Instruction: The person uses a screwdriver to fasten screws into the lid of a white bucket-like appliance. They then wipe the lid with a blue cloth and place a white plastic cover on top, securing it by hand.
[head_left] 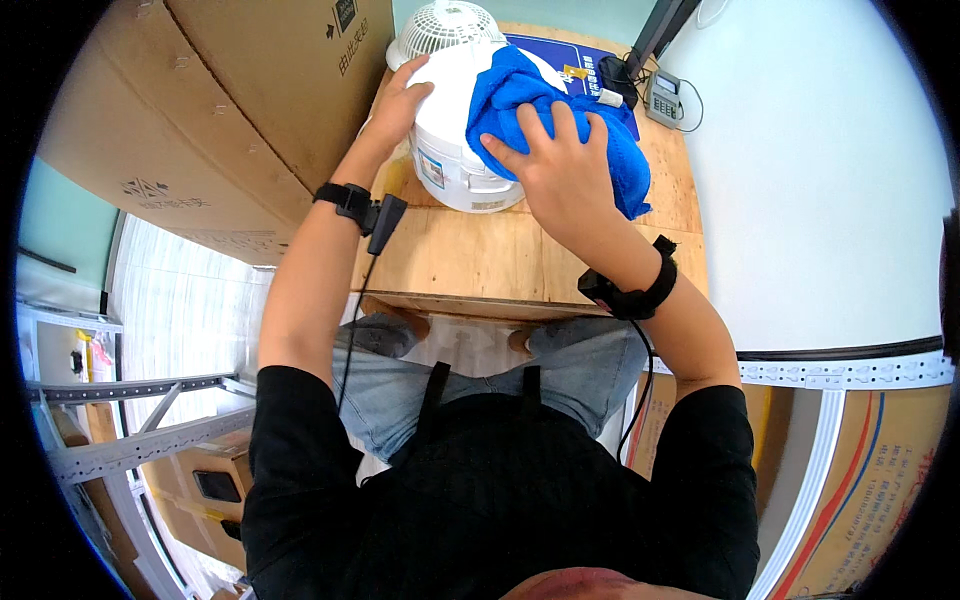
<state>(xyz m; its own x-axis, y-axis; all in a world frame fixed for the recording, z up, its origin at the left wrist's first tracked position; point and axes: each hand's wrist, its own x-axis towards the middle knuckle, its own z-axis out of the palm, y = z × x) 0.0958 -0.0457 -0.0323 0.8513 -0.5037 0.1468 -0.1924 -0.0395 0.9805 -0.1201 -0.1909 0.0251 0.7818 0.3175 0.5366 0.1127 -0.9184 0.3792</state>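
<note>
A round white lidded bucket [455, 160] with a side handle and a small picture label stands on a wooden table. At its left edge, my left hand [397, 105] holds it, with thumb and forefinger over the lid rim and the other fingers partly hidden. My right hand [562, 165] grips a bunched blue towel [500, 85], fingers spread over the cloth and pressing it to the lid's right side. The towel covers part of the lid, and its loose end [630, 180] hangs to the right of the bucket.
Behind the bucket sits a white slotted basket [447, 25]. A blue printed mat [545, 50], a dark cabled object [618, 80] and a grey keypad device [663, 98] lie at the back right. Large cardboard boxes [230, 110] rise on the left; a white surface [820, 200] borders the right.
</note>
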